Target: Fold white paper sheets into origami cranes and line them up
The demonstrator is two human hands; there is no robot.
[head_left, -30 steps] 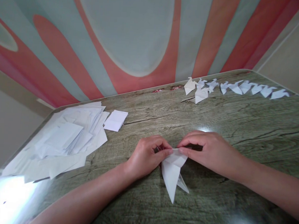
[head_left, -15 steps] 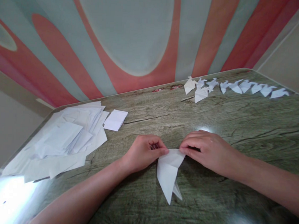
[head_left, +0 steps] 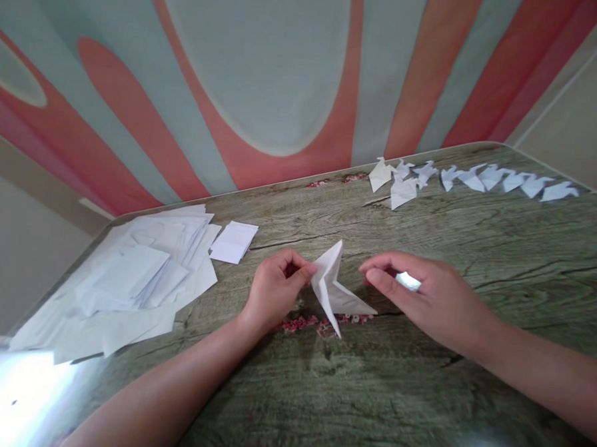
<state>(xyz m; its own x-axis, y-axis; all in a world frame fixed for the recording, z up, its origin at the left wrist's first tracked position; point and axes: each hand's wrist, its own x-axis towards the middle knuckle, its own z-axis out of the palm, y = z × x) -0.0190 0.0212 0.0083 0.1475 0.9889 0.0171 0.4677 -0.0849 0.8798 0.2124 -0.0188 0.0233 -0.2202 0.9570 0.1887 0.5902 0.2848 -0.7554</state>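
Observation:
A white folded paper figure point(head_left: 331, 282) with several pointed flaps is held just over the wood-grain table point(head_left: 369, 394). My left hand point(head_left: 278, 286) pinches its left edge between thumb and fingers. To the right, my right hand point(head_left: 415, 286) hovers apart from the paper, its thumb and fingertips curved towards each other with a small gap between them and nothing in it.
Sheets of white paper point(head_left: 63, 324) lie in a loose pile at the left, with a small stack of paper squares point(head_left: 235, 241) beside it. Several folded paper birds point(head_left: 492, 177) stand along the back right edge. A striped wall point(head_left: 281, 172) rises behind the table.
My right hand has let go of the paper and moved a little right. In my left hand the folded paper has turned, one point now upward and two pointing down and right.

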